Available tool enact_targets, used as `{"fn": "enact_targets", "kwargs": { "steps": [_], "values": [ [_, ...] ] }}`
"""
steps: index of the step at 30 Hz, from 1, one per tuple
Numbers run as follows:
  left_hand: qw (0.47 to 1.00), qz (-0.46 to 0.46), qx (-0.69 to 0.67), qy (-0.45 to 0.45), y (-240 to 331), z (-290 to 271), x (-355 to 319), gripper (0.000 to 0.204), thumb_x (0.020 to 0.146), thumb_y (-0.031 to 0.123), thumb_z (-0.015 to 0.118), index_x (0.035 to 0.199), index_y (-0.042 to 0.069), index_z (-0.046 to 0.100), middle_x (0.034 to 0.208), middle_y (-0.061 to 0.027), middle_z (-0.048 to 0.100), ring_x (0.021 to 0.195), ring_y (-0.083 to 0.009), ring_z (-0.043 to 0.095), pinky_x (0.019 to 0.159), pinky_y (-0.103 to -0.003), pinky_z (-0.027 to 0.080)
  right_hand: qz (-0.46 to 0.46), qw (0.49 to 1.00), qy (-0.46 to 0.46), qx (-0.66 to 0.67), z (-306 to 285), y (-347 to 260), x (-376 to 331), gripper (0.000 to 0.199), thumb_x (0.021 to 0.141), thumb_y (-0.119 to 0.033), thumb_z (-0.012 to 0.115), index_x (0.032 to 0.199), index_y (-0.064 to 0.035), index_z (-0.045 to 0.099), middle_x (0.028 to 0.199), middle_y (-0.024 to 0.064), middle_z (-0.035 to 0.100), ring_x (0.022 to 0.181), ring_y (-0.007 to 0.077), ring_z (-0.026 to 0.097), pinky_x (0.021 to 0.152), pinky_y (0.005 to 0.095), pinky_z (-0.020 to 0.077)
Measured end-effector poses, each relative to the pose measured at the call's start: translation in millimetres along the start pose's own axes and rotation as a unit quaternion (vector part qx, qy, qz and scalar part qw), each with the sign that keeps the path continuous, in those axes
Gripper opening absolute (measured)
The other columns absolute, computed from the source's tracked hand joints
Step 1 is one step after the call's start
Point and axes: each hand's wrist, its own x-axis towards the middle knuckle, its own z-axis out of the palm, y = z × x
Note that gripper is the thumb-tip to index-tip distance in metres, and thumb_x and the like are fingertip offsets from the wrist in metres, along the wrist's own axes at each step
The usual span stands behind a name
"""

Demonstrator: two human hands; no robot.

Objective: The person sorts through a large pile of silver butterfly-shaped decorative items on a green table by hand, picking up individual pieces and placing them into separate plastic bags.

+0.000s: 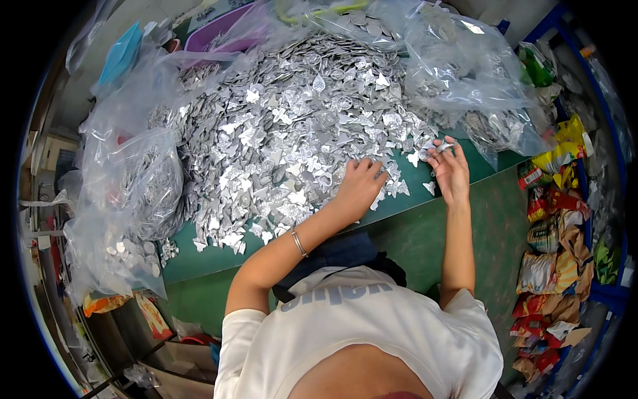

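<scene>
A broad heap of small silver metal pieces [286, 126], many butterfly-shaped and some drop-shaped, covers the green table [415, 176]. My left hand [362, 187] lies palm down on the heap's near right edge, its bent fingers slightly apart and touching the pieces. I see nothing held in it, though its underside is hidden. A bracelet [299, 244] circles that wrist. Just past the heap's right end, my right hand [452, 171] is raised, palm turned inward, its fingers and thumb closed on a shiny silver piece [446, 147]. A loose butterfly piece [429, 187] lies beside it on the tabletop.
Clear plastic bags of metal pieces flank the heap at left [149, 179] and right [478, 80]. A purple bin [216, 32] and a light blue scoop-like container [119, 54] stand behind. At right, colourful packets [541, 269] line a blue metal frame [608, 292].
</scene>
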Motion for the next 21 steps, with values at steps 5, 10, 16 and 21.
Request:
{"fn": "enact_targets", "kwargs": {
  "steps": [5, 10, 16, 21],
  "values": [
    [0.998, -0.025, -0.007, 0.059, -11, 1, 12, 0.037, 0.068, 0.002, 0.055, 0.105, 0.006, 0.057, 0.109, -0.0088, 0.051, 0.102, -0.0250, 0.046, 0.083, -0.039, 0.033, -0.070, 0.954, -0.053, -0.288, -9, 13, 8, 0.016, 0.084, -0.009, 0.056, 0.098, -0.0032, 0.056, 0.075, -0.0007, 0.051, 0.065, 0.0076, 0.046, 0.059, 0.0210, 0.0390],
    [0.987, -0.096, -0.004, 0.128, -23, -6, 10, 0.030, 0.072, 0.004, 0.059, 0.102, 0.007, 0.059, 0.106, -0.0078, 0.053, 0.100, -0.0246, 0.048, 0.084, -0.039, 0.033, -0.080, 0.816, -0.036, -0.571, 12, 16, 11, 0.013, 0.084, -0.011, 0.056, 0.088, 0.0000, 0.063, 0.067, 0.0113, 0.056, 0.058, 0.0166, 0.053, 0.056, 0.0292, 0.0409],
    [0.979, -0.133, 0.008, 0.152, -47, -26, -2, 0.025, 0.074, 0.006, 0.061, 0.099, 0.004, 0.059, 0.106, -0.0098, 0.054, 0.101, -0.0273, 0.049, 0.088, -0.040, 0.033, -0.236, 0.764, 0.055, -0.598, -9, 7, 16, 0.013, 0.081, -0.004, 0.055, 0.090, 0.0004, 0.062, 0.076, 0.0139, 0.060, 0.064, 0.0240, 0.055, 0.061, 0.0320, 0.0434],
    [0.980, -0.163, 0.022, 0.114, -65, -29, -3, 0.027, 0.078, 0.010, 0.060, 0.104, 0.004, 0.057, 0.113, -0.0117, 0.052, 0.109, -0.0288, 0.047, 0.095, -0.045, 0.031, -0.240, 0.733, 0.069, -0.633, -6, -6, 19, 0.018, 0.074, -0.007, 0.065, 0.090, 0.0005, 0.062, 0.075, 0.0144, 0.058, 0.063, 0.0287, 0.055, 0.059, 0.0353, 0.0437]
  ]
}}
